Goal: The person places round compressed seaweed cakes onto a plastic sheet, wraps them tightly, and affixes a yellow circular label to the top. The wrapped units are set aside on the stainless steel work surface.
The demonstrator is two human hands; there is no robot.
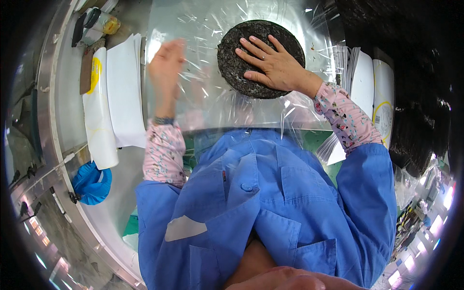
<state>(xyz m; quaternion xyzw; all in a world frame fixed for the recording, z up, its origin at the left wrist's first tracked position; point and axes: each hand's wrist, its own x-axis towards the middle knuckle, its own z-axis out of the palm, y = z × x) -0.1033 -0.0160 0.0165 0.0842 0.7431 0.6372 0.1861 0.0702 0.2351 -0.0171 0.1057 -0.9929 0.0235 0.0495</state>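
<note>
A round, dark disc of pressed, fibrous-looking material [232, 69] lies before me on clear plastic film [203, 105]. My right hand [277, 67] rests flat on top of it, palm down and fingers spread, with a ring on one finger. To the left of the disc, apart from it, my left hand [168, 65] is above the film's left side. It is motion-blurred and its fingers look bent; whether they pinch any film is unclear. Under the film is a pale, shiny work surface [163, 40].
White paper sheets [125, 90] and a printed white roll or pack [99, 108] lie left, below a clear jar [103, 23]. A blue cloth-like item [92, 183] hangs lower left. More stacked sheets [362, 78] and a large dark mass [417, 98] are at right.
</note>
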